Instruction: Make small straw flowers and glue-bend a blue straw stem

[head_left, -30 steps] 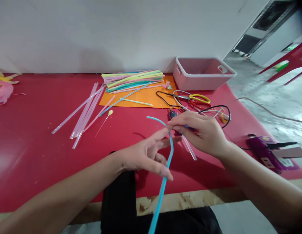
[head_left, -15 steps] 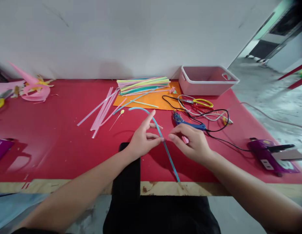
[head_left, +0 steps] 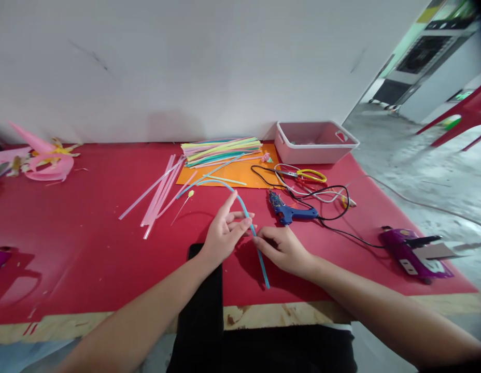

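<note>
A long, thin blue plastic straw (head_left: 263, 268) curves in an arc over the red table, its lower end pointing toward me. My left hand (head_left: 220, 237) has it between thumb and fingers around the middle of its length, with the index finger stretched along it. Just below, my right hand (head_left: 284, 249) pinches the same straw between thumb and curled fingers. Beyond my right hand lies a blue glue gun (head_left: 289, 212). A small yellow-headed stick (head_left: 191, 194) rests to the left of the straw's far end.
Loose pink straws (head_left: 163, 199) and a bundle of coloured straws (head_left: 221, 150) lie on and beside an orange sheet (head_left: 259, 178). Further right are a pink basket (head_left: 316, 154), yellow-handled scissors (head_left: 312, 175), cables and a purple power box (head_left: 415, 256). A black phone-like slab (head_left: 201, 295) overhangs the front edge.
My right hand has moved left from beside the blue straw and now pinches it. My left fingers have closed in around it. The whole view has shifted slightly.
</note>
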Demonstrator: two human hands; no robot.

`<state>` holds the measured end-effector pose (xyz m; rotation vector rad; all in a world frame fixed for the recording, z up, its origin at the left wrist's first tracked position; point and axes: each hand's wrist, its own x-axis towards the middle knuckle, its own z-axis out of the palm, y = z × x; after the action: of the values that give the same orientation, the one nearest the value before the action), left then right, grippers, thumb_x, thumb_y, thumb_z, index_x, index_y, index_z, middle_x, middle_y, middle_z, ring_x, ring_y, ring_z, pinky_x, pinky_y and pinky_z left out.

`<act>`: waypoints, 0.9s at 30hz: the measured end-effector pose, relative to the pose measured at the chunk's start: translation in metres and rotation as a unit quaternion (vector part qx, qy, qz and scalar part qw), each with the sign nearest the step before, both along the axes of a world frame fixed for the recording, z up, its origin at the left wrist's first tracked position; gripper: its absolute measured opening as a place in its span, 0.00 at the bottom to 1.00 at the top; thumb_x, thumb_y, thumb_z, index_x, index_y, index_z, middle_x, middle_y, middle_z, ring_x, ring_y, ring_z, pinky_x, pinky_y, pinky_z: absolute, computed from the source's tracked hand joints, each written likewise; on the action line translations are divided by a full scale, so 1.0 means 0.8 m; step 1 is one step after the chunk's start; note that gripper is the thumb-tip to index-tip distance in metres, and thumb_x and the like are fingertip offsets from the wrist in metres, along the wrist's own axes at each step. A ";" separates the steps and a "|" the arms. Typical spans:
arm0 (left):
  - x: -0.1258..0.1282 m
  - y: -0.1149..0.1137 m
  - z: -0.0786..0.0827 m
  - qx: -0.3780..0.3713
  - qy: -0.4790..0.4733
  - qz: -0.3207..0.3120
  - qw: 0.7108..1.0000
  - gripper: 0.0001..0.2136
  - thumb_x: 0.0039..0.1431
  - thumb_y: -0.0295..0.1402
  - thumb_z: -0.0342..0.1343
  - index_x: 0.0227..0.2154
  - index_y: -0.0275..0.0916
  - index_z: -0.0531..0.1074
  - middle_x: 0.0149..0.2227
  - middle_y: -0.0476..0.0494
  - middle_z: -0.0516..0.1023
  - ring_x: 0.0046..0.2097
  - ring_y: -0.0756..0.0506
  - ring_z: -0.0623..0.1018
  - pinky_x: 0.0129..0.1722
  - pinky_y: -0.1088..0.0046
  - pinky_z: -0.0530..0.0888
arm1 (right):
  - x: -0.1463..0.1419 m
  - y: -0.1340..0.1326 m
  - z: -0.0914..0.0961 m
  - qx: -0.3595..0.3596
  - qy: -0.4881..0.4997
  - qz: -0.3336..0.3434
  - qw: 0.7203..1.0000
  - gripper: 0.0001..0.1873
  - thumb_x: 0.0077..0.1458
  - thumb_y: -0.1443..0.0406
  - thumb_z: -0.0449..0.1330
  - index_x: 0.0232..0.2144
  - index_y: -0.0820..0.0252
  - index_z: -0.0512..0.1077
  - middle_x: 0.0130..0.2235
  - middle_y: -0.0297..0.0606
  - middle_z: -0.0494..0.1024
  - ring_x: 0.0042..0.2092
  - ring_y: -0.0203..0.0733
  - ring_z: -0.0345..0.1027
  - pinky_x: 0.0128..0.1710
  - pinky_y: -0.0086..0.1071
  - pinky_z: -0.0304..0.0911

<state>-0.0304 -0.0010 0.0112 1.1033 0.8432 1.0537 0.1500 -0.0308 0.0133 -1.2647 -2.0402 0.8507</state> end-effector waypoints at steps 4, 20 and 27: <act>0.000 -0.002 0.003 -0.026 -0.020 0.015 0.999 0.25 0.54 0.38 0.67 0.54 0.37 0.70 0.42 0.41 0.81 0.37 0.47 0.82 0.39 0.71 0.79 | 0.002 -0.003 0.006 -0.010 0.020 -0.014 1.000 0.21 0.65 0.57 0.51 0.21 0.58 0.58 0.20 0.26 0.56 0.23 0.30 0.49 0.23 0.27 0.49; -0.007 -0.009 0.011 -0.128 -0.099 -0.079 0.984 0.22 0.38 0.34 0.76 0.27 0.37 0.66 0.27 0.51 0.77 0.29 0.51 0.77 0.31 0.76 0.75 | -0.004 -0.020 0.003 0.140 0.005 -0.008 0.990 0.16 0.61 0.65 0.56 0.22 0.61 0.69 0.19 0.30 0.69 0.20 0.28 0.58 0.21 0.23 0.54; -0.006 -0.007 0.009 -0.166 -0.102 -0.101 0.976 0.19 0.41 0.35 0.75 0.29 0.36 0.69 0.28 0.50 0.77 0.30 0.52 0.77 0.33 0.77 0.75 | -0.001 -0.022 0.009 0.223 -0.011 0.019 0.974 0.13 0.62 0.66 0.57 0.24 0.60 0.69 0.20 0.31 0.71 0.21 0.30 0.62 0.23 0.24 0.59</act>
<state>-0.0353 -0.0068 0.0187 0.7655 0.6963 0.8038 0.1491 -0.0487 0.0206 -0.9875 -2.1226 0.3588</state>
